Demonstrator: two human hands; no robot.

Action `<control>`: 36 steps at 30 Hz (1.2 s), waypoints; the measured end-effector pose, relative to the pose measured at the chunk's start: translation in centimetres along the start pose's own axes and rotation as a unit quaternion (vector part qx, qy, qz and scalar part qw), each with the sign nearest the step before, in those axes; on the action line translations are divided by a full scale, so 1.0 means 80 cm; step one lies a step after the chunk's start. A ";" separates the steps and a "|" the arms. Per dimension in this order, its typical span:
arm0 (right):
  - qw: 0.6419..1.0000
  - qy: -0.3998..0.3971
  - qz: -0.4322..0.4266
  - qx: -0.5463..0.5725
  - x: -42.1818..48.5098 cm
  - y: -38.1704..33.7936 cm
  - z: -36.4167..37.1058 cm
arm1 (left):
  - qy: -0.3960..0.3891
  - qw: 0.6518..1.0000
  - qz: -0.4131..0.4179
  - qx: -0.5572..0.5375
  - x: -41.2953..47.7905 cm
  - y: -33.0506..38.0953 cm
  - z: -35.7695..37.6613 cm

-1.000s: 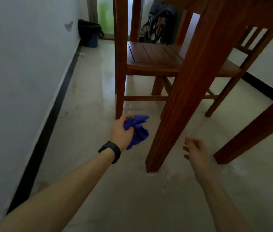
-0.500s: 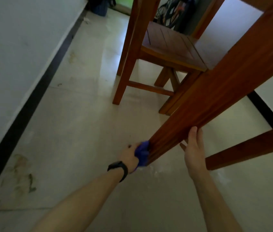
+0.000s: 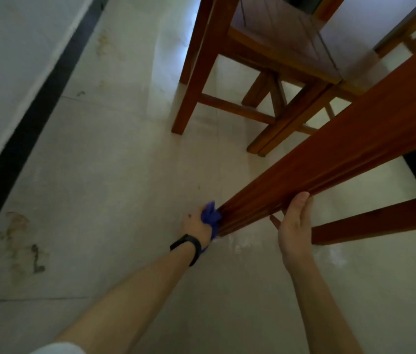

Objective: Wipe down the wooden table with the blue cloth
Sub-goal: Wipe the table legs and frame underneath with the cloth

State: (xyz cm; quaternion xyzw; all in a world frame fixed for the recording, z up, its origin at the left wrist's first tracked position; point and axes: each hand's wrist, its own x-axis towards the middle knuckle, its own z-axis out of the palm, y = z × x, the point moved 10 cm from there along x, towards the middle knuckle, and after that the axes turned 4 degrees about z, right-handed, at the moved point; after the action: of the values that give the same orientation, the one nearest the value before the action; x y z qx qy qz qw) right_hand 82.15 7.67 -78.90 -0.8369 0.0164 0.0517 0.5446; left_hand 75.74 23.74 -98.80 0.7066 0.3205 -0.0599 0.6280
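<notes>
Your left grip [image 3: 195, 226] is closed round the bunched blue cloth [image 3: 210, 216]. The cloth bulges out between the curled fingers and the desk leg [image 3: 329, 169], pressed to the leg's lowest end just above the floor [image 3: 125, 187]. A black wristband [image 3: 186, 247] sits on that wrist. Your right grip [image 3: 295, 226] lies with straight fingers against the same leg's near edge, a little higher up than the cloth. Beyond the leg stands a wooden chair [image 3: 202, 72]. A second desk leg [image 3: 380, 221] slants off to the right, and a black skirting [image 3: 31, 123] runs along the wall at left.
</notes>
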 end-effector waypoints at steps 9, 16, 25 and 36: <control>1.000 0.001 0.022 0.002 0.004 0.012 0.006 | -0.235 0.948 -0.055 0.209 0.010 -0.032 0.067; 0.959 -0.052 0.276 -0.045 -0.065 0.166 0.016 | -0.304 0.949 -0.055 0.061 -0.049 -0.019 0.076; 0.890 -0.011 0.336 0.307 -0.132 0.261 0.126 | -0.290 0.938 -0.130 0.142 -0.086 -0.019 0.040; 0.875 0.210 0.267 0.345 -0.018 0.281 0.063 | -0.136 0.962 0.234 -0.019 -0.083 0.232 0.000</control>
State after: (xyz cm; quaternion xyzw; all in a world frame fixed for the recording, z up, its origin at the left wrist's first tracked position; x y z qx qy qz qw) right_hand 78.53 3.07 -101.21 -0.5508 0.3700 0.0098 0.7480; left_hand 80.32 21.14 -79.78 0.7349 0.0589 -0.0004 0.6756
